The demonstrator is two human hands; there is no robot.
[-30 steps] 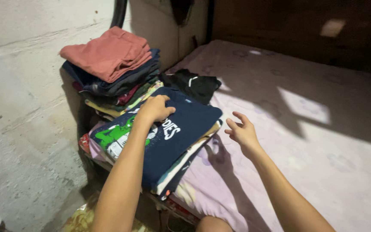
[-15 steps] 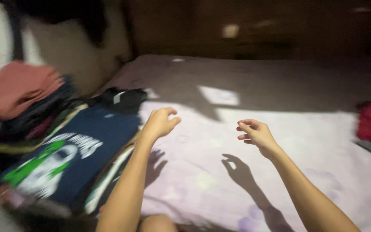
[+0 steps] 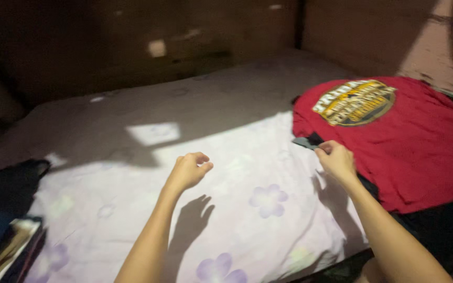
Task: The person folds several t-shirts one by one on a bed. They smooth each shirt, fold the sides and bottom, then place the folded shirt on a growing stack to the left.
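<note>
- We see a wide mattress under a pale lilac sheet printed with purple flowers (image 3: 221,173) filling most of the view.
- Behind it runs a dark brown wall (image 3: 106,47), dim and blurred; it may be wooden panelling, though we cannot tell.
- A vertical seam splits that wall from a second brown panel (image 3: 363,31) on the right.
- A slanting band of pinkish light (image 3: 436,42) falls across the upper right corner.
- A bright rectangular patch of light (image 3: 154,133) lies on the sheet, and a smaller pale spot (image 3: 157,48) shows on the wall.
- The far part of the sheet lies in shadow, while the near part is lit.
</note>
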